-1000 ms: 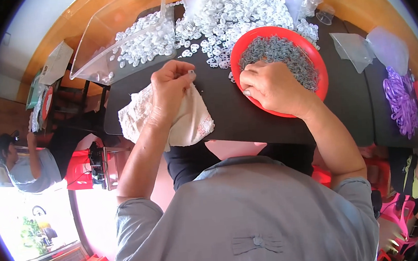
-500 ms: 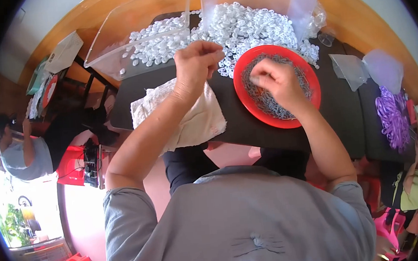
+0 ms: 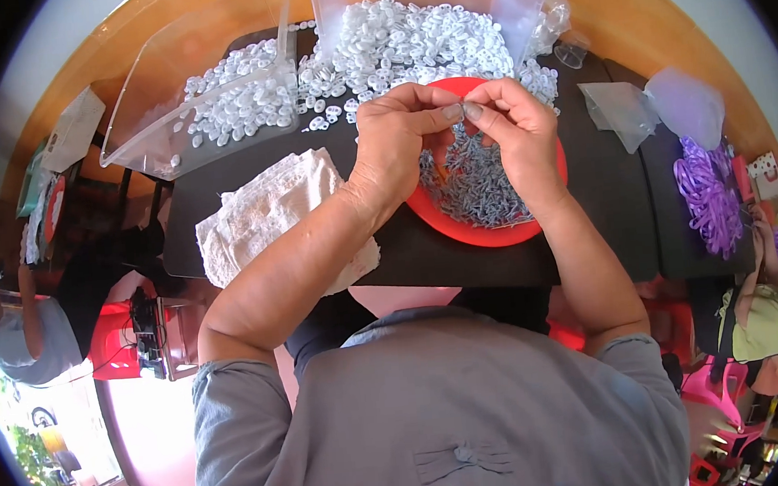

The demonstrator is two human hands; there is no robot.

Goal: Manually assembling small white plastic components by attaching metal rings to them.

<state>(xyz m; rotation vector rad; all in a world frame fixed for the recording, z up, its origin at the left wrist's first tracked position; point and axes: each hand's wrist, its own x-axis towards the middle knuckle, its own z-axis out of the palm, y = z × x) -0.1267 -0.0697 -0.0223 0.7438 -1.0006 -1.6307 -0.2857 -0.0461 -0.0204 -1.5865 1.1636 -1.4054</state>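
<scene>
Over the far part of a red plate (image 3: 462, 235), the fingertips of my left hand (image 3: 392, 147) and my right hand (image 3: 527, 141) come together. Both are pinched closed, thumbs against fingers. Whatever lies between the fingertips is too small and covered to make out. Below them the plate holds a heap of small, thin grey pieces (image 3: 487, 190), possibly screws. A large pile of small white oval pieces (image 3: 419, 44) with holes spreads just beyond my hands. To the left, partly under my left forearm, lies a crumpled off-white cloth (image 3: 263, 212).
A clear plastic bin (image 3: 149, 152) lies at the far left, with white pieces inside. Clear bags (image 3: 615, 114) and a bundle of purple ribbon (image 3: 710, 204) are on the right of the dark table (image 3: 607, 226). Other people sit left (image 3: 36, 339) and right (image 3: 765, 323).
My right hand has lifted from the grey pieces, and my left hand has moved right to meet it fingertip to fingertip. The whole view has shifted slightly.
</scene>
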